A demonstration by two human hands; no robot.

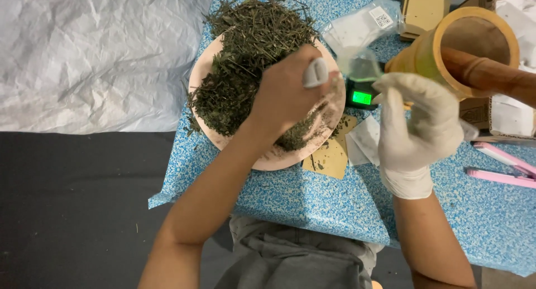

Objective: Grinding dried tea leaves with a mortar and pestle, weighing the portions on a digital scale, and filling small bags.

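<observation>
My fingers on the left hand (287, 94) are bare and curled shut around a small white scoop-looking thing (316, 72); only its rounded plastic end pokes out past my knuckles. That hand sits right over the right side of a big pale pink round plate (268, 160), piled with dried herbs (251, 54): dark green, stemmy, twiggy stuff, heaped high toward the far side with crumbs and dust scattered on the bare rim near me.

My right hand (416, 127) is in a wrinkly white latex glove, fingers pinched around the edge of a little clear plastic bag (363, 68), which hangs just above a small black scale with a glowing green display (362, 97), right of the plate.

Everything's on a blue-and-white speckled cloth (312, 205). Far right there's a tan wooden mortar (463, 43), cylinder-shaped, with a smooth brown pestle (491, 74) leaning out of it. Pink flat tool (502, 169) on the near right, brown cardboard scrap (329, 158) tucked beside the plate, crinkled white sheet (84, 54) off to the left.
</observation>
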